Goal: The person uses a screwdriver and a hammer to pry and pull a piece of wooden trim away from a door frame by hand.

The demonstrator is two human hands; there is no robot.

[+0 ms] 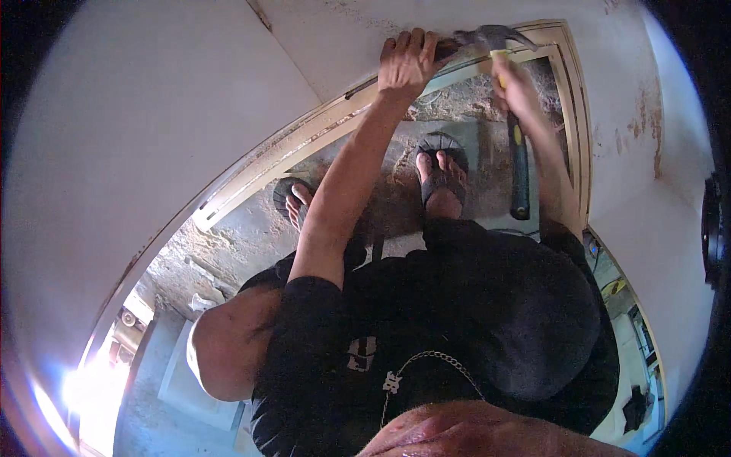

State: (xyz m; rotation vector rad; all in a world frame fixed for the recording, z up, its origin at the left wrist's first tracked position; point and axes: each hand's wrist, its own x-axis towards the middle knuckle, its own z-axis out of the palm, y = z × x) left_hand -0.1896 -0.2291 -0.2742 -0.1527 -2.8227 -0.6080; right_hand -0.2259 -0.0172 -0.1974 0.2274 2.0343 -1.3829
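A claw hammer (519, 171) with a dark handle and yellow marks is held in my right hand (515, 87), which is wrapped round the handle close below the head and slightly blurred. The hammer's metal head lies across the upper part of the cream door frame (575, 114), claw to the right. Its striking face is beside a small dark piece (448, 50) whose kind I cannot make out. My left hand (407, 62) is closed at that piece, fingers bent, against the wall by the frame. How far its fingers wrap round the piece is hidden.
White walls (175, 114) with stains and a crack surround the frame. My sandalled feet (442, 179) stand on a rough, debris-strewn floor (244, 236) inside the opening. Bright light (99, 396) enters at the lower left. Several items (640, 343) show through the gap at lower right.
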